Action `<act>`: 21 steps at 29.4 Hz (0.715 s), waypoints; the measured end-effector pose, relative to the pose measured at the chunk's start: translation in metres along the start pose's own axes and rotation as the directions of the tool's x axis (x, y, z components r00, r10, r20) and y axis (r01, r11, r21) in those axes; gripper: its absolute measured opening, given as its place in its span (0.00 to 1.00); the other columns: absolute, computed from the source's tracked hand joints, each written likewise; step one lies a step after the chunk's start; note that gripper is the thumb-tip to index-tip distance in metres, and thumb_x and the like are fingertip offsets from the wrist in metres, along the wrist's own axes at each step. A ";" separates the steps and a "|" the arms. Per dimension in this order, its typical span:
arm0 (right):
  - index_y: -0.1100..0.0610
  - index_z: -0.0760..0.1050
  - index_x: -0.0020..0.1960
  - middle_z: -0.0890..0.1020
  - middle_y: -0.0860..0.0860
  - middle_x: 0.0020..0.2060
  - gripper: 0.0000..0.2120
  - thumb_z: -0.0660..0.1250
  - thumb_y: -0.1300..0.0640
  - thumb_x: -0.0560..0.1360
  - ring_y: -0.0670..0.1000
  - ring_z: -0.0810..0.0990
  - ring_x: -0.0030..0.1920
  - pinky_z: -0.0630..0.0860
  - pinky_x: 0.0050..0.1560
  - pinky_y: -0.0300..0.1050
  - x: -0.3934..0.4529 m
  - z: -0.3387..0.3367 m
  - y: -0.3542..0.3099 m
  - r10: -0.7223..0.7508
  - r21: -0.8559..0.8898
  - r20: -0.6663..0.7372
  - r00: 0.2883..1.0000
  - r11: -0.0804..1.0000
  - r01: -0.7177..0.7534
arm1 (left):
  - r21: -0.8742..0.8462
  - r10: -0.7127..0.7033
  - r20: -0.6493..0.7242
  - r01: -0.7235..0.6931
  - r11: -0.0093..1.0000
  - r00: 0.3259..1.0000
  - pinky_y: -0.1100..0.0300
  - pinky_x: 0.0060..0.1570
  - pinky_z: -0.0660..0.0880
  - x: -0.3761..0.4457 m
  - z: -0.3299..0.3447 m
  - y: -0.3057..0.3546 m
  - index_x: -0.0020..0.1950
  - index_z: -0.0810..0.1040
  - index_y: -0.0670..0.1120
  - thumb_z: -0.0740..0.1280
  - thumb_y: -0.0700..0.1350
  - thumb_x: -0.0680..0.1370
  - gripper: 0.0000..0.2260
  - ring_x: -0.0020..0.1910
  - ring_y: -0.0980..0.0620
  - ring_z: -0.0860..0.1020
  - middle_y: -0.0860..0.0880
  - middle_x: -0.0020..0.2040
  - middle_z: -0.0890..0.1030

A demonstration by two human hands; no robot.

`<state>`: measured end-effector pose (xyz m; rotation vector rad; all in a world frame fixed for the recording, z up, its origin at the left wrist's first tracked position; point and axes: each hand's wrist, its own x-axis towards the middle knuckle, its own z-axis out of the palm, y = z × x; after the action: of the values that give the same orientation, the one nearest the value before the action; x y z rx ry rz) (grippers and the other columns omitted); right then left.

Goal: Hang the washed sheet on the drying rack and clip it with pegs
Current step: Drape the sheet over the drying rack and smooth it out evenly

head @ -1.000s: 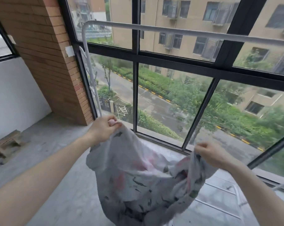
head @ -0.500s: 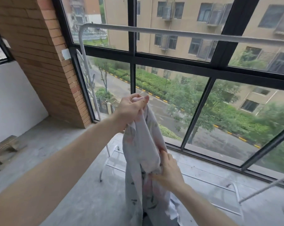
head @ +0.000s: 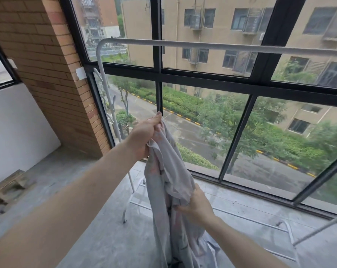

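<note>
Hanging from left grip (head: 144,135), sheet (head: 169,182) bunches under clamped right grip (head: 196,206)

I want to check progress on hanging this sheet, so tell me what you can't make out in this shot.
- Sheet: head view; its lower end is cut off by the bottom edge.
- Pegs: none in the head view.
- Drying rack: its right end runs off the right edge.
- Left hand: its fingertips are buried in the cloth.
- Right hand: its fingertips are hidden in the folds.
</note>
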<state>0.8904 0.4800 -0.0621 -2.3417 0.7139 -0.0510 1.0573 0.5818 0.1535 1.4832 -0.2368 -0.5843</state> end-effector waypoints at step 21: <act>0.53 0.65 0.30 0.63 0.42 0.23 0.19 0.67 0.58 0.77 0.44 0.60 0.25 0.55 0.25 0.41 0.015 -0.160 -0.106 -0.121 0.370 -0.471 0.874 0.872 0.320 | 0.803 0.151 0.336 -0.367 0.470 0.930 0.64 0.54 0.76 -0.008 -0.087 -0.055 0.64 0.77 0.54 0.78 0.55 0.72 0.23 0.55 0.59 0.79 0.55 0.60 0.79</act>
<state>0.9183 0.4423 0.1245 -1.9676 0.5513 -0.7873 1.0810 0.6618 0.0936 2.2941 -1.0555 -0.3672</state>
